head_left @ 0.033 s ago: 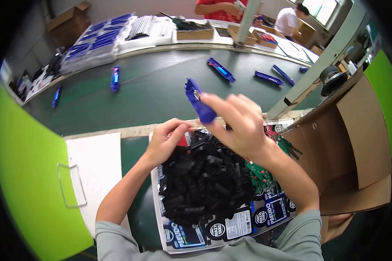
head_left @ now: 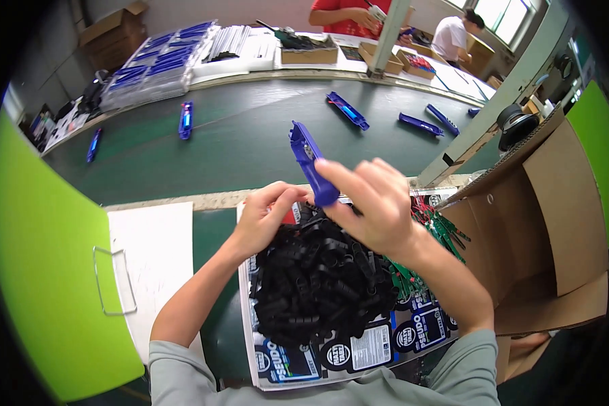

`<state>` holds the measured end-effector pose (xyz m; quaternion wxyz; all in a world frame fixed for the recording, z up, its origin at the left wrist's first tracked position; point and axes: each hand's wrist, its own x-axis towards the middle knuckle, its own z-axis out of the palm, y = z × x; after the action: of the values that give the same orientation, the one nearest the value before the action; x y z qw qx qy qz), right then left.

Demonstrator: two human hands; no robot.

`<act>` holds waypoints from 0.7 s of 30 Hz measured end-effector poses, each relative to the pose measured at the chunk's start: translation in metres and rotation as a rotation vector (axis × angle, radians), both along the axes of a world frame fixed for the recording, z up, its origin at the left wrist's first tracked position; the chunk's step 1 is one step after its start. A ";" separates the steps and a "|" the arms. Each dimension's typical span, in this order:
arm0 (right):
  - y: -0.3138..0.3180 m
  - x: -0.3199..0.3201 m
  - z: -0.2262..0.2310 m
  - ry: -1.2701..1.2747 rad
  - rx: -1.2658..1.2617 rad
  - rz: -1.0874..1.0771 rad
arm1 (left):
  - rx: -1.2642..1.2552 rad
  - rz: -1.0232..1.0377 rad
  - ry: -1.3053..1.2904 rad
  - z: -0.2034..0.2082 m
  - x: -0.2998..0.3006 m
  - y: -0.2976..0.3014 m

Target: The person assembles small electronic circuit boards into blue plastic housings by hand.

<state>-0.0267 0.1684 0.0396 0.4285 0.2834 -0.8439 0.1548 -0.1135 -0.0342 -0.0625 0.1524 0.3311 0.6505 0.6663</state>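
My right hand (head_left: 379, 206) grips a blue plastic half-shell (head_left: 308, 159) between thumb and fingers, raised above the far end of a black heap. The shell is long and trough-like, tilted with its hollow inside partly showing, and small metal parts sit within it. Close beside its lower end is my left hand (head_left: 267, 216), thumb and fingertips pinched together; what they hold, if anything, is hidden. Below both hands lies a big heap of small black plastic parts (head_left: 318, 284) on a printed tray (head_left: 355, 382). Green circuit boards with red wires (head_left: 409, 281) lie at its right, partly behind my right forearm.
Across a green conveyor belt (head_left: 250, 122) lie several blue shells (head_left: 348, 110). An open cardboard box (head_left: 521, 230) stands at right, a green panel with a wire handle (head_left: 47, 284) at left. A post (head_left: 480, 101) rises right of the belt. Two people work beyond it.
The blue shell has turned slightly, showing more of its inside, and its lower end has come down a little. My left fingertips are nearer to it. The whole view has shifted slightly.
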 end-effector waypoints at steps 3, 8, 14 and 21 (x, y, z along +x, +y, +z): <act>-0.022 0.029 -0.009 0.077 -0.044 0.111 | 0.272 -0.105 -0.372 0.028 0.042 0.005; -0.039 0.065 -0.037 -0.012 -0.126 0.094 | 0.531 -0.050 -0.703 0.069 0.085 0.010; -0.017 0.114 -0.033 -0.762 -0.658 0.051 | 0.419 0.130 -0.560 0.049 0.075 0.000; 0.015 0.116 -0.036 -1.006 -1.308 0.196 | 0.213 -0.035 -0.469 0.047 0.087 0.007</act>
<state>0.0898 0.1830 0.0032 0.0629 -0.0535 -0.6460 0.7589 -0.0268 -0.0275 -0.0158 0.2748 0.1928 0.5176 0.7870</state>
